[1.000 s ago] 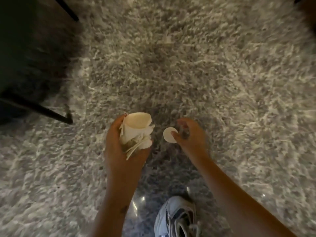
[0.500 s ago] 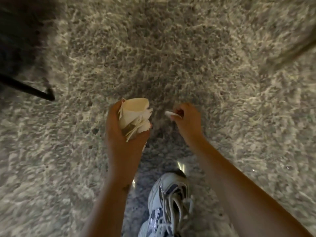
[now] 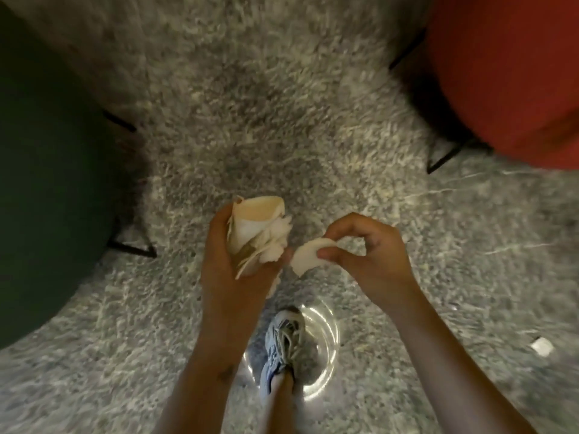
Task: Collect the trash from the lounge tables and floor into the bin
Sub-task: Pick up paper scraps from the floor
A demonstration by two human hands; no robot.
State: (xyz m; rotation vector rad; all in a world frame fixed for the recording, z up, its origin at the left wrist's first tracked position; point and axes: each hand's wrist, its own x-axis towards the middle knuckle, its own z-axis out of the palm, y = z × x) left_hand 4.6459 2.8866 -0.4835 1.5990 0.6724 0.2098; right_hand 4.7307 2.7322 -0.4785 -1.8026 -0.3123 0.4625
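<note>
Two handfuls now: your left hand (image 3: pixel 232 261) wraps its fingers round the paper bundle (image 3: pixel 258 233), and your right hand (image 3: pixel 366 255), down at the rug (image 3: pixel 282 104) a second ago, has lifted the white disc (image 3: pixel 308 255), pinched (probably a lid). One scrap (image 3: pixel 542 346) remains far right; no bin visible.

Mottled grey-and-white shag on the rug (image 3: pixel 282 104), darker in a shadowed patch near the upper centre of the frame. Deep green on the rounded seat (image 3: pixel 47 183) filling the left edge; rust red on the seat (image 3: pixel 517 73) in the upper right corner, both on thin black legs. Cream and off-white on the bundle of crumpled paper cups (image 3: pixel 257 233) at centre, a tan strip low on it. Pale cream on the round disc (image 3: pixel 308 255) just right of centre. White and blue-grey with grey laces on the sneaker (image 3: pixel 283 343) at lower centre. White on the small scrap (image 3: pixel 541 346) at lower right.
</note>
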